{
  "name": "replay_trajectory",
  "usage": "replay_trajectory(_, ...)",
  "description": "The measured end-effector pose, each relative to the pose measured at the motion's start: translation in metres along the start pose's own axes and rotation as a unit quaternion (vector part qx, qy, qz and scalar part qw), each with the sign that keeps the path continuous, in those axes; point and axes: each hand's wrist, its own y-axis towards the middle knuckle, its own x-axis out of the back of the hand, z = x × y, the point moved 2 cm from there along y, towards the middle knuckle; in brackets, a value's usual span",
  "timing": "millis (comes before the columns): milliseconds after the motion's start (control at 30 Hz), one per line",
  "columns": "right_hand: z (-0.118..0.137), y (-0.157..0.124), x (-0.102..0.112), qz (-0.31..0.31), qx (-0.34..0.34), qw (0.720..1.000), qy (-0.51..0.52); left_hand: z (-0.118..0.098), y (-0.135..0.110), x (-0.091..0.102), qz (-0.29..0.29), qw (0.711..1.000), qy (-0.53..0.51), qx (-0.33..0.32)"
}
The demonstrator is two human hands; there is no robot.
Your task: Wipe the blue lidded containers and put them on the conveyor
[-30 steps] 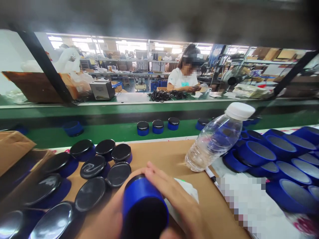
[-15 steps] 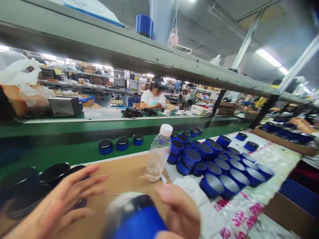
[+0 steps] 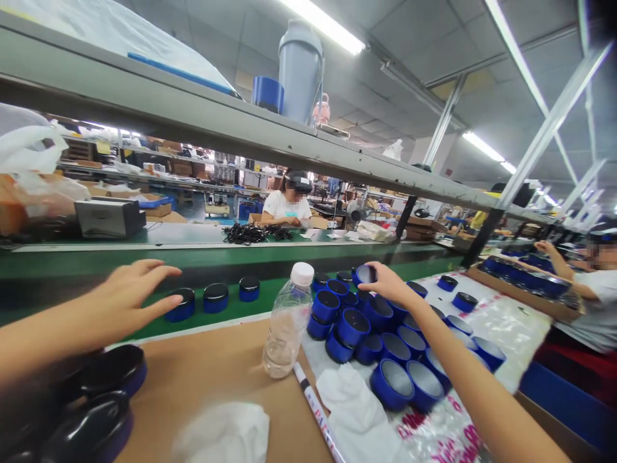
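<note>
My left hand reaches over the green belt at the left, fingers spread. Its thumb overlaps the nearest blue round housing with a glossy black top; whether they touch I cannot tell. At the far side of a cluster of blue round housings, my right hand grips the rim of one blue housing, tilted so its pale inside shows. Some clustered housings show dark mesh-like faces, others pale insides. Larger-looking black-topped blue pieces stand at the lower left, partly below my left forearm.
A clear plastic bottle with a white cap stands on the cardboard, near a marker pen and crumpled white tissue. A long shelf crosses overhead. One person sits opposite; another works at the right.
The blue piece close to me has left my hands. My left hand has moved forward to the belt. My right hand has reached out to the cluster and taken hold of a housing.
</note>
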Motion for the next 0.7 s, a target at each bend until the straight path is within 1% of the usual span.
replay_trajectory(67, -0.005, 0.006, -0.013, 0.099, 0.016, 0.995, 0.002, -0.001, 0.019, -0.017, 0.048, 0.997, 0.048, 0.035)
replay_trajectory(133, -0.008, 0.003, -0.026, 0.157, 0.029, 0.987, 0.012, 0.000, 0.034, -0.034, 0.089, 0.989, 0.090, 0.071)
replay_trajectory(167, -0.009, 0.000, -0.030, 0.169, 0.034, 0.985, 0.017, 0.001, 0.041, -0.043, 0.112, 0.984, 0.106, 0.084)
replay_trajectory(233, -0.011, -0.003, -0.034, 0.168, 0.037, 0.985, 0.027, 0.003, 0.052, -0.057, 0.157, 0.973, 0.130, 0.108)
replay_trajectory(333, -0.013, 0.000, -0.025, 0.146, 0.030, 0.988, 0.031, 0.006, 0.061, -0.072, 0.203, 0.960, 0.147, 0.129)
replay_trajectory(433, -0.003, 0.011, -0.002, 0.097, 0.019, 0.995, 0.027, 0.010, 0.062, -0.078, 0.227, 0.954, 0.143, 0.133)
replay_trajectory(500, 0.016, 0.014, 0.016, 0.040, 0.022, 0.998, 0.033, 0.013, 0.061, -0.080, 0.226, 0.958, 0.128, 0.123)
replay_trajectory(567, 0.047, 0.007, 0.033, -0.032, 0.043, 0.997, 0.051, 0.015, 0.060, -0.078, 0.214, 0.965, 0.108, 0.109)
replay_trajectory(600, 0.066, -0.001, 0.041, -0.071, 0.065, 0.993, 0.063, 0.016, 0.060, -0.076, 0.204, 0.969, 0.097, 0.104)
replay_trajectory(667, 0.108, -0.026, 0.053, -0.158, 0.108, 0.978, 0.083, 0.015, 0.059, -0.067, 0.171, 0.979, 0.064, 0.096)
replay_trajectory(700, 0.130, -0.041, 0.058, -0.190, 0.135, 0.968, 0.094, 0.013, 0.058, -0.060, 0.147, 0.984, 0.040, 0.091)
